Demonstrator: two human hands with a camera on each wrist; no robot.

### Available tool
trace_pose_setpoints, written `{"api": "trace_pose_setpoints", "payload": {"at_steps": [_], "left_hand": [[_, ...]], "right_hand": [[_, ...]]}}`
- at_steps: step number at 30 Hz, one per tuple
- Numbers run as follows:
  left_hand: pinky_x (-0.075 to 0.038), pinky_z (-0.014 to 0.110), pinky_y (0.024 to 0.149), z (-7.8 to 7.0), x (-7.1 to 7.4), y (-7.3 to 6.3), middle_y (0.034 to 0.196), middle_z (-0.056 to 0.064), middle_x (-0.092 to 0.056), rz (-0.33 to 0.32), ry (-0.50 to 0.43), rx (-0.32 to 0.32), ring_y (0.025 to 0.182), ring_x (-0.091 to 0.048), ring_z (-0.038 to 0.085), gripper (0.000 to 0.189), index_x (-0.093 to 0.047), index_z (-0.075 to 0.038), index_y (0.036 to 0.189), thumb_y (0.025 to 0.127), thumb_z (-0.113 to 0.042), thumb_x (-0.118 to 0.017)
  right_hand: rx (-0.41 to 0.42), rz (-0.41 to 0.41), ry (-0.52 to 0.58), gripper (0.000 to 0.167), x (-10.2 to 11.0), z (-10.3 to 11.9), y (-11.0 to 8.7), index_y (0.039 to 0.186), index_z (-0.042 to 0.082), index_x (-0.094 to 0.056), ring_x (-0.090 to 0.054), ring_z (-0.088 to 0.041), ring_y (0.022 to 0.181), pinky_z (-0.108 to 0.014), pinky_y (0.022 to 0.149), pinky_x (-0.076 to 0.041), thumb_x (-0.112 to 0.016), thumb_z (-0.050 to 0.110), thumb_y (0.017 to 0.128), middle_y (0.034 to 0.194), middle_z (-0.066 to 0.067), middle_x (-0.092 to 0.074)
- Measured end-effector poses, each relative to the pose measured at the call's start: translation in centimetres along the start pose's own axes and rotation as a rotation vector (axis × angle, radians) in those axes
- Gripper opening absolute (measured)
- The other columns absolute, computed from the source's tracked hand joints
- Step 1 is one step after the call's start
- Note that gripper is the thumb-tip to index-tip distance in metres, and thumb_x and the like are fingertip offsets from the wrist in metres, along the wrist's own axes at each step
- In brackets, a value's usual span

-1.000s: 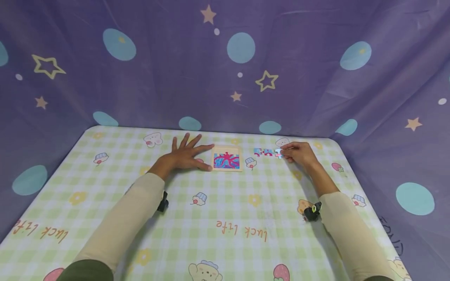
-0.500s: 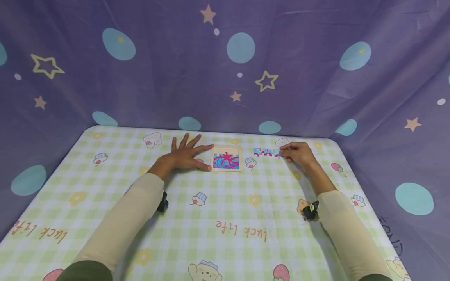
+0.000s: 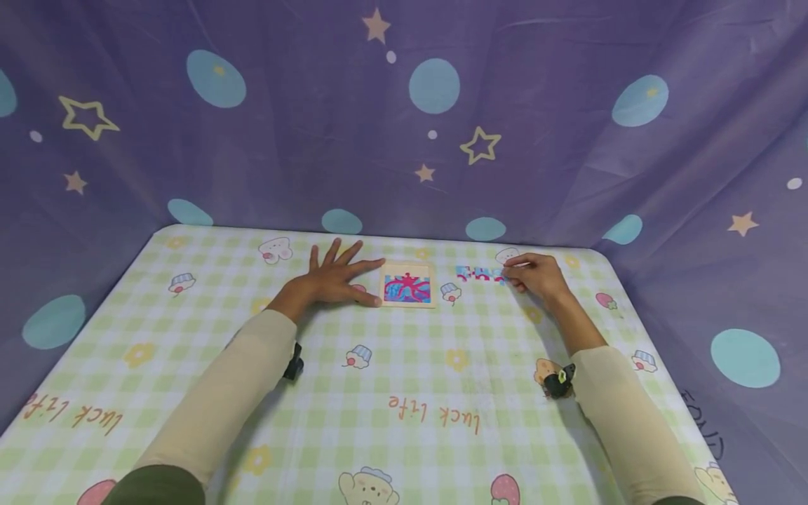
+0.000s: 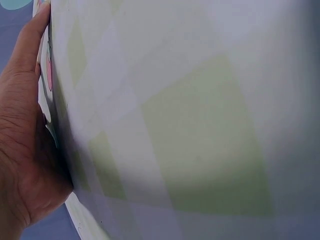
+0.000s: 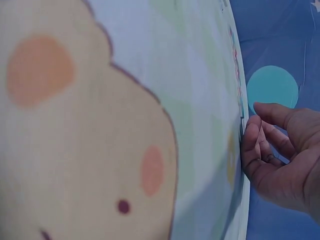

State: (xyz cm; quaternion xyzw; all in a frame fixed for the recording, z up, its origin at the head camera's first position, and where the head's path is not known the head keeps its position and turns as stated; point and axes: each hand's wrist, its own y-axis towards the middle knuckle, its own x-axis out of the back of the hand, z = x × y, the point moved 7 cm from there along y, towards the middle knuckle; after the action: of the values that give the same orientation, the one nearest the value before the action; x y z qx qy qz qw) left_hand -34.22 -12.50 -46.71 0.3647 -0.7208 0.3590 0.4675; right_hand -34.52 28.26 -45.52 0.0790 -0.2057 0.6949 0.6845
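Observation:
In the head view, a small wooden puzzle tray (image 3: 407,304) holds a pink octopus picture (image 3: 407,288) on blue, with a bare wooden strip along its far side. My left hand (image 3: 330,280) lies spread at the tray's left, with index fingertip and thumb tip right at its edge. To the right of the tray, blue and pink jigsaw pieces (image 3: 481,274) lie in a short row. My right hand (image 3: 536,275) pinches the jigsaw piece (image 3: 499,275) at the row's right end, its fingers partly covering it. The right wrist view shows the curled fingers (image 5: 255,145) low against the table.
A green and white checked cloth (image 3: 404,365) with printed cartoons covers the table. Behind the table's far edge hangs a purple curtain (image 3: 353,140) with stars and dots, close beyond both hands. It also runs along the right and left sides.
The jigsaw piece at my right fingertips was tilted and shiny; it now lies flatter, in line with the others. My left hand and the tray have stayed put.

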Motion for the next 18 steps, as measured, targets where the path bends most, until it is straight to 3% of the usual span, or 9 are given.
{"api": "trace_pose_setpoints", "payload": {"at_steps": [5, 10, 18], "left_hand": [[0.017, 0.074, 0.103, 0.1, -0.1, 0.1, 0.167, 0.001, 0.005, 0.006, 0.002, 0.006, 0.147, 0.018, 0.041, 0.092, -0.022, -0.053, 0.153, 0.074, -0.086, -0.055], [0.016, 0.072, 0.104, -0.1, 0.1, -0.1, 0.167, 0.001, 0.005, 0.010, -0.001, 0.009, 0.147, 0.018, 0.041, 0.092, -0.022, -0.053, 0.153, 0.074, -0.086, -0.055], [0.017, 0.071, 0.105, -0.3, 0.1, -0.1, 0.167, 0.001, 0.006, 0.014, -0.010, 0.007, 0.147, 0.019, 0.041, 0.092, -0.023, -0.051, 0.154, 0.075, -0.084, -0.057]], "right_hand": [[0.017, -0.010, 0.016, 0.037, -0.5, 1.0, -0.5, 0.122, -0.005, -0.065, -0.067, -0.022, 0.068, -0.039, 0.068, -0.059, -0.074, 0.014, 0.091, 0.101, -0.028, -0.069], [0.067, -0.024, 0.006, 0.037, -0.9, 0.8, -0.2, 0.120, -0.002, -0.067, -0.067, -0.021, 0.068, -0.037, 0.065, -0.058, -0.075, 0.019, 0.090, 0.097, -0.021, -0.072], [0.092, 0.034, 0.037, 0.042, -2.5, 1.9, -0.9, 0.125, -0.003, -0.064, -0.069, -0.039, 0.087, -0.048, 0.079, -0.057, -0.074, 0.020, 0.091, 0.109, -0.027, -0.069]]}}
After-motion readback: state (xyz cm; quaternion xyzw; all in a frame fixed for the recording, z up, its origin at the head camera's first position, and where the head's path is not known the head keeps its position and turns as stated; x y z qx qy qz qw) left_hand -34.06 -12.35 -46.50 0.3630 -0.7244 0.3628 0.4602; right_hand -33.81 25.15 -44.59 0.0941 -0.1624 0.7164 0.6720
